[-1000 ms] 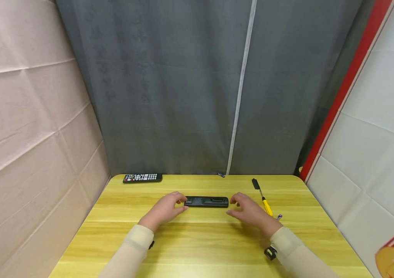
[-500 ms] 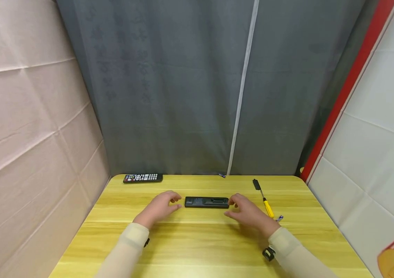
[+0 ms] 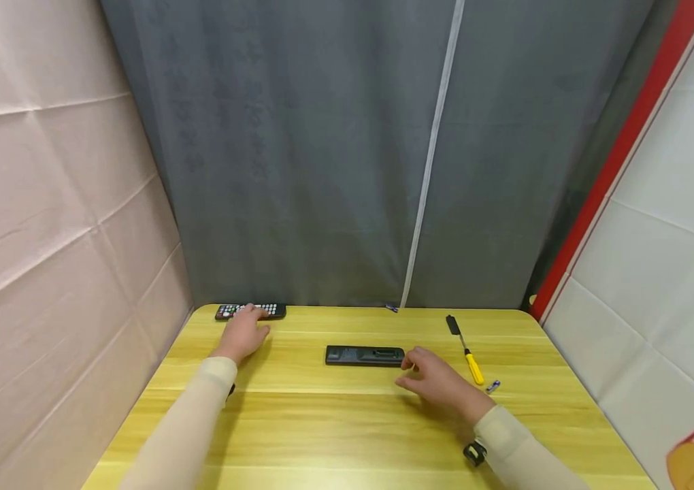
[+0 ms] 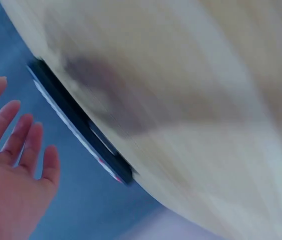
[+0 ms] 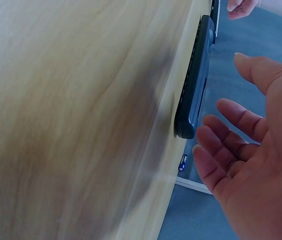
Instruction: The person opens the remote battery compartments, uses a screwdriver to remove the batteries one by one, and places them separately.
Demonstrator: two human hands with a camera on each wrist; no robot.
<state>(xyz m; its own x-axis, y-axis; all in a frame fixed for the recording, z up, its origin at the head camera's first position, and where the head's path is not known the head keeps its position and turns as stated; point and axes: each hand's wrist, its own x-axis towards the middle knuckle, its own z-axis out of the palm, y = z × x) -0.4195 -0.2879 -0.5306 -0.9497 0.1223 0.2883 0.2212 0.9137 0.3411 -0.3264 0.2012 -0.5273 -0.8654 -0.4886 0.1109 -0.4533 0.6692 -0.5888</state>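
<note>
At the back left of the table lies a black remote control with white buttons [image 3: 273, 312], face up. My left hand [image 3: 243, 335] is over its front side; in the left wrist view the fingers [image 4: 29, 150] are spread loosely and stand apart from the remote [image 4: 81, 122]. A second black remote [image 3: 362, 356] lies back side up in the middle, with an uncovered slot near its right end. Beside that end hovers my right hand [image 3: 435, 380], its fingers loosely bent and holding nothing; the right wrist view shows the palm next to this remote [image 5: 195, 85].
To the right lies a yellow-handled screwdriver [image 3: 474, 367], its tip by a small black cover [image 3: 453, 324]. One battery [image 3: 493, 386] is near the screwdriver handle, another [image 3: 391, 308] at the table's back edge. A grey curtain [image 3: 322, 170] hangs behind.
My left hand has left the middle remote and moved left and away from me, over the remote with white buttons. The right hand has stayed beside the middle remote's right end.
</note>
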